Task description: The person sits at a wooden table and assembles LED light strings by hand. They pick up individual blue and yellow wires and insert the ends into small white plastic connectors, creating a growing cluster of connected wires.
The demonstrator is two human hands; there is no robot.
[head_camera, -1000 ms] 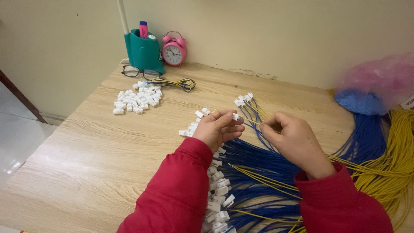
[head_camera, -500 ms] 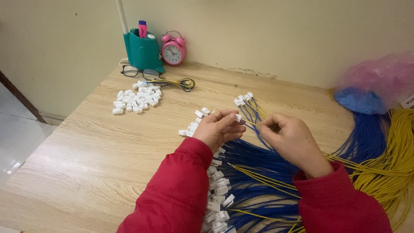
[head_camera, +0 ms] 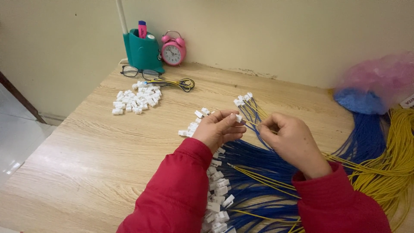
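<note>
While my red sleeves lie over the wire bundles, this is how things stand on the wooden table (head_camera: 108, 151):

Left hand: my left hand (head_camera: 217, 129) is closed on a small white connector (head_camera: 238, 117), pinched at my fingertips and raised just above the table.
Right hand: my right hand (head_camera: 291, 140) pinches the end of a thin yellow wire (head_camera: 251, 123), its tip aimed at the connector and almost touching it.
Where the piece is: the connector sits between my two hands, over the blue wires (head_camera: 258, 159).
Step in hand: as I judge it, I am seating the wire's end into the connector housing; whether it is already in I cannot tell, my fingers hide the joint.
What the next move calls for: a steady left pinch, the wire kept in line with the opening, and a straight short push, not a bent one.
Loose stock: a pile of white connectors (head_camera: 136, 100) lies well apart to my left; more lie in a row under my left sleeve.
Finished ends: wires with connectors on (head_camera: 243, 100) fan out just beyond my hands.
Far side: yellow wires (head_camera: 399, 159) trail off on my right; eyeglasses (head_camera: 139, 72), a teal holder (head_camera: 143, 51) and a pink alarm clock (head_camera: 173, 48) stand by the wall.
</note>
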